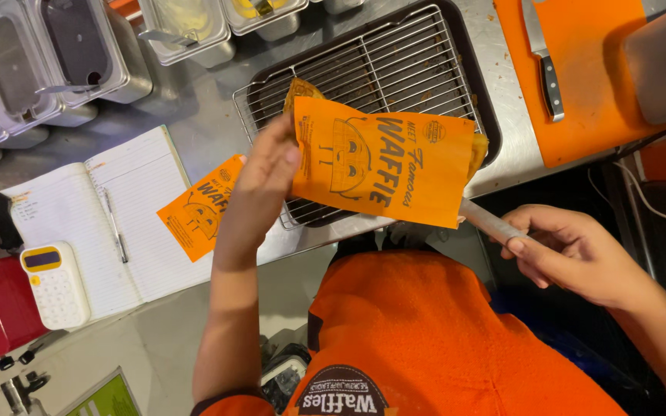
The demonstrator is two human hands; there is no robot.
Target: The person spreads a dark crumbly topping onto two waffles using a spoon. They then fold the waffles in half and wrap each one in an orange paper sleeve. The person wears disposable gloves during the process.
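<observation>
- Orange paper sleeve (383, 166): your left hand (260, 192) holds it up by its left edge, over the front of the wire rack (395, 65). The fingers are clamped on the paper.
- A golden waffle (302, 91) sits inside the sleeve; one corner pokes out at the top left and another edge shows at the right.
- Your right hand (564, 250) grips a slim metal tool handle (491, 222), fingers closed round it. Its tip runs behind the sleeve and is hidden.
- The step looks like bagging: the waffle seems mostly in, the tool perhaps not yet drawn out.
- The next move likely calls for a firm pinch on the sleeve while the tool slides free, so the waffle stays put.
- A second orange sleeve (198, 208) lies flat on the steel table (194, 115), beside an open notebook (94, 208) with a pen (113, 223) and a calculator (55, 285).
</observation>
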